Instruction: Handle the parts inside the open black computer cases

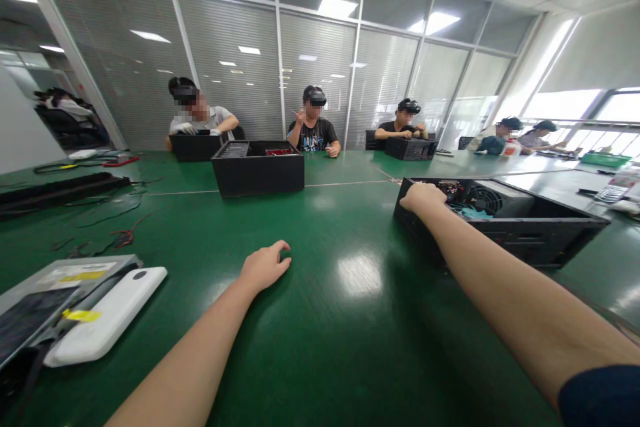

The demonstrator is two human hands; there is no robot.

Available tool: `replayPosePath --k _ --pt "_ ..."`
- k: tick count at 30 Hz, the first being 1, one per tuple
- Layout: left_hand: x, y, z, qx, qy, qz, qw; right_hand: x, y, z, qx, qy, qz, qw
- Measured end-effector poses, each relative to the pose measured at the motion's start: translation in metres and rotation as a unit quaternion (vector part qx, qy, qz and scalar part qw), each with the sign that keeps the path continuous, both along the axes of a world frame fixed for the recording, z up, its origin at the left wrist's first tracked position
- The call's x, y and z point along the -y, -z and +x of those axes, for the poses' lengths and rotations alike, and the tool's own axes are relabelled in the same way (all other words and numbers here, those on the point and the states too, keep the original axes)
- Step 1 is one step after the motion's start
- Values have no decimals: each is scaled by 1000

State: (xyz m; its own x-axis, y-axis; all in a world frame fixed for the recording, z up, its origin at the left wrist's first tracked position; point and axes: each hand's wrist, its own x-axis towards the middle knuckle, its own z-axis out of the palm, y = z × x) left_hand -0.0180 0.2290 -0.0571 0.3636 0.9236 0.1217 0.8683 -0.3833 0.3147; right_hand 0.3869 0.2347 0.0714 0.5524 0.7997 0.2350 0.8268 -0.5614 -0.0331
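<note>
My right hand (423, 196) has its fingers hooked over the near left corner of a black computer case (525, 238), with the thumb side resting on the rim. The case lies on the green table with its upper side uncovered. Inside it are a power supply with a round fan (484, 199) and some light-blue material (470, 212). My left hand (265, 265) rests on the table left of the case, fingers loosely bent and apart, holding nothing. The undersides of the fingers on both hands are hidden.
A white power bank (110, 317) and a silver boxy device (93, 273) lie at the left. Behind them are loose wires (125, 237) and a long black strip (60, 190). Another black case (257, 173) stands ahead; several people sit across the green table (320, 347).
</note>
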Motion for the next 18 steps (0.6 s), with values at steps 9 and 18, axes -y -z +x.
replayPosePath --k 9,18 --pt "-25 8 -8 258 -36 -51 964 79 8 -71 49 -138 50 988" --pt "-50 -2 -80 621 -189 -93 755 229 14 2 -197 -527 202 802"
